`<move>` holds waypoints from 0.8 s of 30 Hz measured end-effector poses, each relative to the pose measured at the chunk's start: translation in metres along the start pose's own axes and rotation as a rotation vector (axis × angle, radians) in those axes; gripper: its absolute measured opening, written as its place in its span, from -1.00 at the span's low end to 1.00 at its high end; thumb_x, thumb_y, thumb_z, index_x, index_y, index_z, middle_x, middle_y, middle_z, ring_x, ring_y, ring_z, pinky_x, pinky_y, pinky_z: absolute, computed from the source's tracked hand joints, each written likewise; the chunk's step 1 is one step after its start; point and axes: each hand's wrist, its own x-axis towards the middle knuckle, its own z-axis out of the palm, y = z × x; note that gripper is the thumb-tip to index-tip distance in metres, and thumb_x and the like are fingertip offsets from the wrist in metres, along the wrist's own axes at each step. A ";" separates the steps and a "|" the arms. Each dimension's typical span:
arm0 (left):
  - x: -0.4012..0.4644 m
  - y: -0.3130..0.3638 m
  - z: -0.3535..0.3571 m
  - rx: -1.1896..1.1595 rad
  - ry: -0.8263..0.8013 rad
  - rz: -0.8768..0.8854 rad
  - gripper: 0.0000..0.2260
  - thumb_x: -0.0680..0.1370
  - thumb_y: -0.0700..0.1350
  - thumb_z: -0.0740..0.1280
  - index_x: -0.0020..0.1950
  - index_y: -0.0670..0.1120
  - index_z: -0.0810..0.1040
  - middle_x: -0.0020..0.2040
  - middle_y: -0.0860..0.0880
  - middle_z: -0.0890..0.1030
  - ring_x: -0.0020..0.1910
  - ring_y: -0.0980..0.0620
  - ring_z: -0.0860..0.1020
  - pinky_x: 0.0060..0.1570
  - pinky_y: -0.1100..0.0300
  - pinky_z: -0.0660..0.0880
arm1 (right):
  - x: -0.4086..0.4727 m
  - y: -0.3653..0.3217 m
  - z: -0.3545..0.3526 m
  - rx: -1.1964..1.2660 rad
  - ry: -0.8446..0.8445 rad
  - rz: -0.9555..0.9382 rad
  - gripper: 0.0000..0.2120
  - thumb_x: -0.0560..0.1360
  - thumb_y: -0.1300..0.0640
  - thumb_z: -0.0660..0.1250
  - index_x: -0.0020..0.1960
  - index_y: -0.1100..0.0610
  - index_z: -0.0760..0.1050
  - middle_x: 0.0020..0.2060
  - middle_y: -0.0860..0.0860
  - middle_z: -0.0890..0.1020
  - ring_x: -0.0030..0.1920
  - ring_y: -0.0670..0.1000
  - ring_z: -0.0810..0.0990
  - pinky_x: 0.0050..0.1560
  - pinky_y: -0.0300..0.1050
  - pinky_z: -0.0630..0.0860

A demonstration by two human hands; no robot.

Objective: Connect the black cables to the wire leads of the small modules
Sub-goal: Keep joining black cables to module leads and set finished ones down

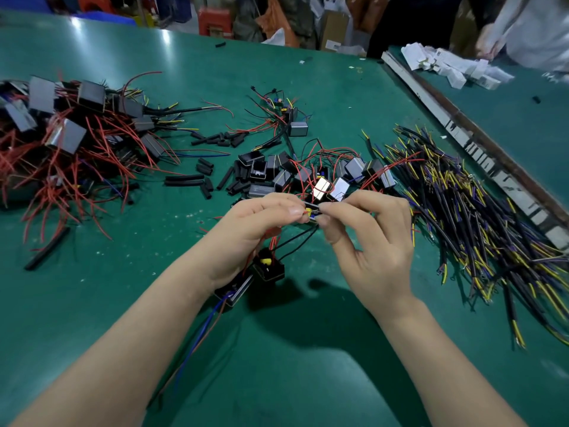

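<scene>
My left hand (249,232) and my right hand (369,238) meet above the green table (92,303). Their fingertips pinch the same thin wire ends (311,212), red and yellow, close together. Black and red leads run down from there to a small black module (271,268) hanging under my left palm, with a second module (234,292) below it trailing blue and red wires. A heap of black cables with yellow and blue ends (462,204) lies to the right. Loose small modules (308,177) lie just beyond my hands.
A big pile of modules with red leads (70,140) fills the left side. Short black sleeve pieces (209,177) are scattered in the middle. A long rail (480,149) crosses the right side. Another person's hand (489,44) and white packets (455,66) are at the far right.
</scene>
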 end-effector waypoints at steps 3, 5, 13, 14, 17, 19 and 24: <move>-0.001 0.000 0.000 -0.012 -0.032 -0.026 -0.87 0.40 -0.12 0.28 -0.27 -0.02 0.63 -0.19 0.13 0.57 -0.17 0.20 0.47 -0.09 0.18 0.28 | 0.001 -0.002 -0.002 -0.016 -0.007 -0.003 -0.87 0.51 0.22 0.41 0.04 0.09 0.63 -0.06 -0.02 0.51 -0.12 0.05 0.48 0.00 -0.20 0.34; -0.001 -0.002 -0.001 -0.015 -0.051 -0.068 -0.85 0.40 -0.11 0.28 -0.13 -0.09 0.62 -0.15 0.09 0.58 -0.10 0.17 0.48 -0.06 0.18 0.29 | 0.003 -0.003 -0.003 -0.024 -0.001 -0.013 -0.89 0.51 0.23 0.41 0.01 0.11 0.66 -0.07 -0.02 0.51 -0.14 0.06 0.49 -0.04 -0.16 0.35; -0.006 0.000 -0.003 -0.099 -0.111 -0.212 -0.83 0.36 -0.13 0.29 -0.26 -0.09 0.68 -0.14 -0.01 0.65 -0.01 0.08 0.57 0.37 -0.03 0.26 | 0.009 0.003 -0.009 -0.081 -0.072 -0.175 -0.85 0.43 0.30 0.47 -0.05 0.12 0.67 -0.03 -0.02 0.49 -0.07 0.06 0.48 -0.13 0.02 0.46; -0.006 0.000 -0.003 -0.114 -0.127 -0.220 -0.83 0.36 -0.13 0.28 -0.30 -0.09 0.67 -0.18 0.00 0.64 -0.06 0.08 0.57 0.37 -0.03 0.25 | 0.010 0.003 -0.009 -0.085 -0.084 -0.197 -0.81 0.40 0.33 0.48 -0.04 0.11 0.67 -0.02 -0.02 0.49 -0.07 0.07 0.48 -0.15 0.06 0.47; -0.007 0.006 -0.002 -0.152 -0.198 -0.272 -0.81 0.37 -0.14 0.25 -0.35 -0.08 0.64 -0.24 0.04 0.61 -0.16 0.14 0.58 0.13 0.19 0.45 | 0.015 0.007 -0.013 -0.089 -0.117 -0.274 -0.87 0.40 0.32 0.48 -0.10 0.13 0.69 -0.03 -0.01 0.52 -0.06 0.08 0.48 -0.19 0.07 0.49; -0.008 0.010 -0.001 -0.223 -0.243 -0.300 -0.81 0.39 -0.14 0.24 -0.35 -0.06 0.62 -0.26 0.04 0.57 -0.24 0.17 0.57 -0.21 0.33 0.50 | 0.022 0.012 -0.018 -0.110 -0.144 -0.367 -0.95 0.46 0.24 0.43 -0.13 0.15 0.68 -0.09 0.04 0.61 -0.07 0.09 0.49 -0.20 0.05 0.49; -0.008 0.018 -0.002 -0.089 -0.258 -0.263 -0.94 0.45 -0.09 0.40 -0.21 -0.01 0.66 -0.32 0.10 0.50 -0.36 0.19 0.40 -0.36 0.36 0.23 | 0.039 0.011 -0.028 -0.078 -0.306 -0.388 -0.85 0.51 0.20 0.34 -0.17 0.24 0.62 -0.19 0.09 0.63 -0.13 0.10 0.48 -0.17 -0.01 0.42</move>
